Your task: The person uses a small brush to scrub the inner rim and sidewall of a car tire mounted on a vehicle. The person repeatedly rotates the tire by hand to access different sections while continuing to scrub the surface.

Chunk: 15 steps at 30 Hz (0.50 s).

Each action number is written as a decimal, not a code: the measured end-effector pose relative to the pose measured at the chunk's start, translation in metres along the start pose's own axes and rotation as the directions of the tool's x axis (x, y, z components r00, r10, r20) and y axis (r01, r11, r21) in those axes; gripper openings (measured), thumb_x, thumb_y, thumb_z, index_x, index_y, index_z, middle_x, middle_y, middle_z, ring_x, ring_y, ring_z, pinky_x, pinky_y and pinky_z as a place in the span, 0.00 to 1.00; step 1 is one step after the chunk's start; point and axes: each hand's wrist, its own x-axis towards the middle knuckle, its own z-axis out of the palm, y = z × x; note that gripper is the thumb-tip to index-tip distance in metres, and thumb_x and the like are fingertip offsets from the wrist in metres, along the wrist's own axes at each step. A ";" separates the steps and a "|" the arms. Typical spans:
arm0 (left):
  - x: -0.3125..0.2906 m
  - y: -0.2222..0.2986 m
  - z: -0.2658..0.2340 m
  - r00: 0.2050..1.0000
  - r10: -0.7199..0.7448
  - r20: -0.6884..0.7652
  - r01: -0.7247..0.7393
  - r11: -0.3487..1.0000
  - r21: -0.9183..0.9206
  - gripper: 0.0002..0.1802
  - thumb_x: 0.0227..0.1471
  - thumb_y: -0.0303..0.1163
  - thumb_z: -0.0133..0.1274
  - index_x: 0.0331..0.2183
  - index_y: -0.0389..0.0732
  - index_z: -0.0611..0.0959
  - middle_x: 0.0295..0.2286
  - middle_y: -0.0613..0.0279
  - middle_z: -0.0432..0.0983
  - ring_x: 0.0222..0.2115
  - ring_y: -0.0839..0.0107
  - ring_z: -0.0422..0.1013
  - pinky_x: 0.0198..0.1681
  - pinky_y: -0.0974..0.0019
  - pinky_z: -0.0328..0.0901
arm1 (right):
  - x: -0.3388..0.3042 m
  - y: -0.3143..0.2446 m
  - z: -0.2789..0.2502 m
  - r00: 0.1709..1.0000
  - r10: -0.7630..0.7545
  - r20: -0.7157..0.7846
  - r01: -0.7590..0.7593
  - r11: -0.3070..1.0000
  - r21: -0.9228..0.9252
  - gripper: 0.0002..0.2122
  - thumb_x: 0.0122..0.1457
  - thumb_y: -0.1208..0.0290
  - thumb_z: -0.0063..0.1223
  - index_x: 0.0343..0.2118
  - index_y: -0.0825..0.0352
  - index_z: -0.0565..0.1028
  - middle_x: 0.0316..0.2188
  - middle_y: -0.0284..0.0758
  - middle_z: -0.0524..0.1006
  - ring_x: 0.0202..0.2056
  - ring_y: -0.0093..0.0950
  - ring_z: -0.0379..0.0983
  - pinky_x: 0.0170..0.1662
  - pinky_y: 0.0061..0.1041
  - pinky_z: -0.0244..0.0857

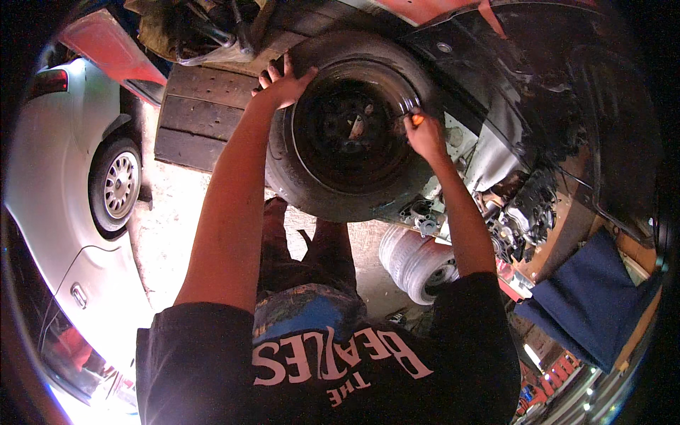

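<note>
A wheel with a black tyre [322,202] and a dark, dirty steel rim [304,152] lies in front of me, its open face turned up toward me. My left hand [285,86] rests on the tyre's upper left side, fingers spread. At the right edge of the rim, my right hand [428,137] is closed around a small tool with an orange handle [418,120]. The tool's working end points at the rim's inner lip, where pale shiny streaks show; its exact kind is too small to make out.
Wooden planks [198,106] stand beside the tyre on the left. Further left is a white car [64,177]. Pale, dusty wheels [407,258] lie below right. Engine parts [528,219] and a dark blue cloth [588,294] are at the right, near a dark body panel [602,120].
</note>
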 end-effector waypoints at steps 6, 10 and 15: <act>0.000 -0.002 -0.002 1.000 0.017 0.008 -0.017 0.997 0.073 0.54 0.49 0.78 0.23 0.65 0.59 0.29 0.66 0.47 0.20 0.65 0.37 0.22 0.65 0.38 0.27 | -0.044 -0.057 0.051 0.939 -0.276 0.207 0.278 0.960 0.023 0.12 0.58 0.61 0.52 0.35 0.65 0.75 0.29 0.48 0.78 0.33 0.48 0.76 0.39 0.45 0.69; 0.003 -0.010 -0.004 1.000 0.030 -0.005 -0.029 0.998 0.059 0.54 0.49 0.79 0.22 0.65 0.58 0.29 0.66 0.47 0.22 0.65 0.38 0.22 0.65 0.38 0.27 | -0.008 -0.048 0.042 0.887 -0.315 0.337 0.259 0.945 0.201 0.12 0.57 0.61 0.52 0.35 0.66 0.75 0.31 0.48 0.78 0.35 0.48 0.75 0.39 0.44 0.69; 0.013 -0.004 0.010 0.996 0.075 -0.045 -0.072 0.995 0.069 0.59 0.43 0.83 0.28 0.64 0.64 0.27 0.66 0.51 0.23 0.66 0.42 0.27 0.61 0.28 0.33 | 0.035 -0.008 0.004 0.993 -0.025 -0.116 0.023 0.999 -0.024 0.15 0.59 0.59 0.52 0.35 0.69 0.76 0.29 0.52 0.78 0.34 0.51 0.75 0.36 0.43 0.70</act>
